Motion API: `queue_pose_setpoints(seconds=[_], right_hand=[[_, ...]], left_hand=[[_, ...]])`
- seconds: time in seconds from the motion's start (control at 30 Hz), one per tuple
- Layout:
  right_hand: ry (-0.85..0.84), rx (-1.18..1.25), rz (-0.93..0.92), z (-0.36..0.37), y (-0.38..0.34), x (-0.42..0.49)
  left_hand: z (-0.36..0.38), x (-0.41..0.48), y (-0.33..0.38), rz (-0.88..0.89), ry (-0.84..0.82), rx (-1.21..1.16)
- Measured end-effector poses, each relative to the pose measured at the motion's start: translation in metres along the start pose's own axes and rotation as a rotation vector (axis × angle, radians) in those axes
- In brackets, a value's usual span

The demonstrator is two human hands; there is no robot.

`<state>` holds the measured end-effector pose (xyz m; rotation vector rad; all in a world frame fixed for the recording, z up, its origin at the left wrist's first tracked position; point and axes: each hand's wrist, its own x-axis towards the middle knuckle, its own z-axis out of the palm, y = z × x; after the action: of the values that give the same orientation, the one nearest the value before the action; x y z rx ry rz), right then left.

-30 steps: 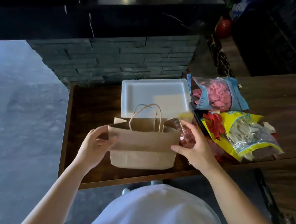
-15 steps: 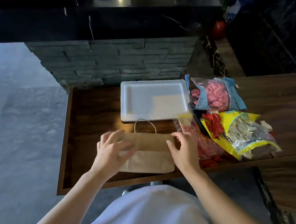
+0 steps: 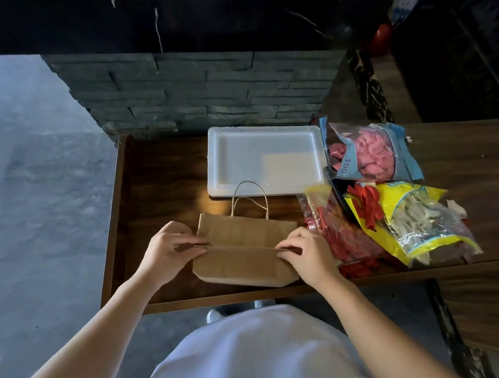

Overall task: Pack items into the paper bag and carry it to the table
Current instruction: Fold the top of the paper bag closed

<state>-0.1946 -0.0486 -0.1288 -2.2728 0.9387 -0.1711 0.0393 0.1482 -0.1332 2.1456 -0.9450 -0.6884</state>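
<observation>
Paper bag (image 3: 242,251): lies flat and folded on the dark wooden table (image 3: 156,192), near its front edge, straight ahead of the person; twine handles (image 3: 249,201) point away toward the white foam tray (image 3: 263,156).
Long axis: runs left to right across the body, with a fold line along it between the two hands.
Left hand (image 3: 168,252): at the bag's left end, fingers curled and pinching the fold there.
Right hand (image 3: 307,253): at the bag's right end, fingertips pinched on the same fold; the hands are well apart, one at each end.
Nearer hand: neither clearly; both touch the bag, so opening it looks like a two-handed job.
Items to pack: pink balloon packet (image 3: 367,151), yellow packet (image 3: 411,218) and a clear packet of red balloons (image 3: 336,235), all to the right, the red one just beside the right hand.
Step, as judged: bag not yet opened; nothing seems packed.
</observation>
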Motion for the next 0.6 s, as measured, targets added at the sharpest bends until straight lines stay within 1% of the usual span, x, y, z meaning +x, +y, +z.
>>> queue_pose_setpoints(seconds=[0.07, 0.13, 0.2, 0.27, 0.33, 0.4, 0.53, 0.6], right_hand=[[0.064, 0.068, 0.043, 0.002, 0.006, -0.004], [0.078, 0.16, 0.083, 0.006, 0.009, -0.006], [0.004, 0.297, 0.16, 0.008, 0.01, -0.009], [-0.105, 0.454, 0.282, 0.008, 0.009, -0.012], [-0.16, 0.641, 0.373, 0.011, 0.012, -0.015], [-0.16, 0.744, 0.408, 0.013, 0.016, -0.016], [-0.149, 0.808, 0.437, 0.022, 0.025, -0.008], [-0.144, 0.828, 0.401, 0.029, 0.027, -0.003]], left_hand=[[-0.001, 0.001, -0.005, -0.179, -0.069, -0.17], [0.003, 0.001, -0.007, -0.282, -0.14, -0.414], [0.01, -0.001, -0.003, -0.307, -0.156, -0.583], [0.022, -0.005, 0.006, -0.282, -0.14, -0.684], [0.034, -0.011, 0.01, -0.281, -0.088, -0.75], [0.044, -0.014, 0.01, -0.298, -0.008, -0.802], [0.062, -0.011, 0.014, -0.352, 0.165, -0.863], [0.074, -0.009, 0.012, -0.398, 0.258, -0.865]])
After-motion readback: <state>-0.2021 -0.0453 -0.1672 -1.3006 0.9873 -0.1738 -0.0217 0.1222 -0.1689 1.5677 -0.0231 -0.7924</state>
